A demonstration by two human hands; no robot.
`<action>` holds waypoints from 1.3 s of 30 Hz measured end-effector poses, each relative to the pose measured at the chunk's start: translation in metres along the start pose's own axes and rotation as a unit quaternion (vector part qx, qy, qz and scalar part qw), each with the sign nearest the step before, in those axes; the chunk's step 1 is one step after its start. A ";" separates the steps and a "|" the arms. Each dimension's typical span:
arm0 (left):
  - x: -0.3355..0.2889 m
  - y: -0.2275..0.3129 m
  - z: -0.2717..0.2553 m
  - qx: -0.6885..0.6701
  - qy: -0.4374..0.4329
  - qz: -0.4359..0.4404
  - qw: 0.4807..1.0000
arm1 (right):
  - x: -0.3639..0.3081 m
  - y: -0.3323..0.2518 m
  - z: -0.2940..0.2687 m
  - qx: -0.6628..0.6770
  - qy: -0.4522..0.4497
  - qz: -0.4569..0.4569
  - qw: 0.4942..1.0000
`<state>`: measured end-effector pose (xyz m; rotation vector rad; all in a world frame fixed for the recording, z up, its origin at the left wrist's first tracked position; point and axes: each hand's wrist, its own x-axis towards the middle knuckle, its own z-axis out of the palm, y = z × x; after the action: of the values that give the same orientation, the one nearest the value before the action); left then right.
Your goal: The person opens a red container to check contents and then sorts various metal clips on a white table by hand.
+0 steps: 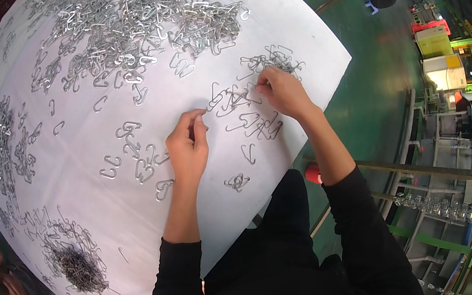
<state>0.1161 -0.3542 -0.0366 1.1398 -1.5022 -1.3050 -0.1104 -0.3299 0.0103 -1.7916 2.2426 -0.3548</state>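
My left hand [188, 145] is over the middle of the white table, thumb and forefinger pinched together. What they hold, if anything, is too small to make out. Just right of its fingertips lies a loose cluster of thin bent wire hooks [233, 98]. My right hand [283, 91] is closed at that cluster's right side, fingertips curled down and partly hidden. Beyond it sits a small heap of wire hooks [272, 58]. More thin hooks [257, 125] lie between my wrists, and several thicker shiny metal hooks [139, 152] are scattered left of my left hand.
A big pile of shiny metal hooks [128, 27] covers the table's far side. Darker wire pieces [77, 263] are heaped at the near left. Another person's hand [16, 291] shows at the lower left. Metal racks [439, 179] stand beyond the green floor [342, 108].
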 end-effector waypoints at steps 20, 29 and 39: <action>-0.061 0.014 -0.006 0.054 0.055 0.103 0.992 | -0.127 0.020 0.014 0.512 0.076 0.103 0.849; -0.032 -0.013 -0.122 0.490 0.171 0.115 0.847 | -0.110 0.021 0.074 0.476 0.254 0.080 0.838; -0.064 0.002 -0.099 0.464 -0.076 0.146 0.871 | -0.108 0.025 0.044 0.485 0.104 0.105 0.862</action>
<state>0.2268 -0.3167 -0.0239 1.2972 -2.4248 -0.4219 -0.0955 -0.2204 -0.0355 -0.9789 1.7746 -1.3777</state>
